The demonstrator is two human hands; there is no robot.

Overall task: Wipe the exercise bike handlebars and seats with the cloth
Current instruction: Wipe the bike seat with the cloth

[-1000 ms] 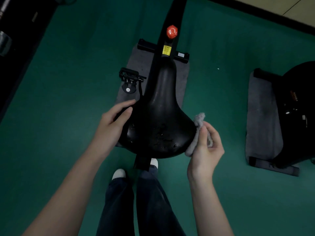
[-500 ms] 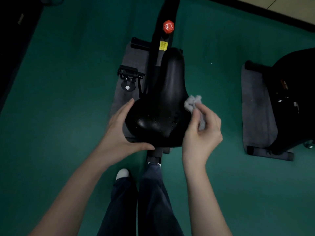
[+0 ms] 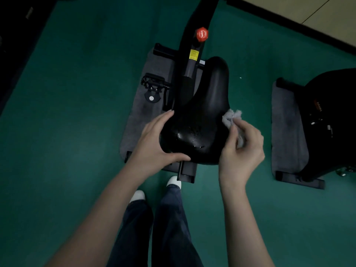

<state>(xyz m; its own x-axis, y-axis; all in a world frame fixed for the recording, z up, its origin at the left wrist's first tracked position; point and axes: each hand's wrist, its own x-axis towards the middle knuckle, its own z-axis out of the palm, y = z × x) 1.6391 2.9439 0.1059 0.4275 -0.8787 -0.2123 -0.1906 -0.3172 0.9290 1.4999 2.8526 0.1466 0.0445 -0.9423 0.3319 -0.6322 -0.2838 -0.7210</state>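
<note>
A black exercise bike seat (image 3: 204, 116) fills the middle of the view, its narrow nose pointing away from me and a few wet spots shining on its wide rear. My left hand (image 3: 154, 143) grips the seat's left rear edge, thumb under the back rim. My right hand (image 3: 240, 149) pinches a small crumpled grey cloth (image 3: 231, 117) against the seat's right side. No handlebars are in view.
The bike frame with a red knob (image 3: 201, 34) and a yellow sticker runs away from me, a pedal (image 3: 153, 83) on its left. It stands on a grey mat (image 3: 138, 120) over green floor. A second black bike (image 3: 327, 120) stands on another mat at right. My feet are below the seat.
My left hand shifted from the seat's left side to its rear edge with the thumb underneath. My right hand carried the cloth from the rear right corner forward along the right side.
</note>
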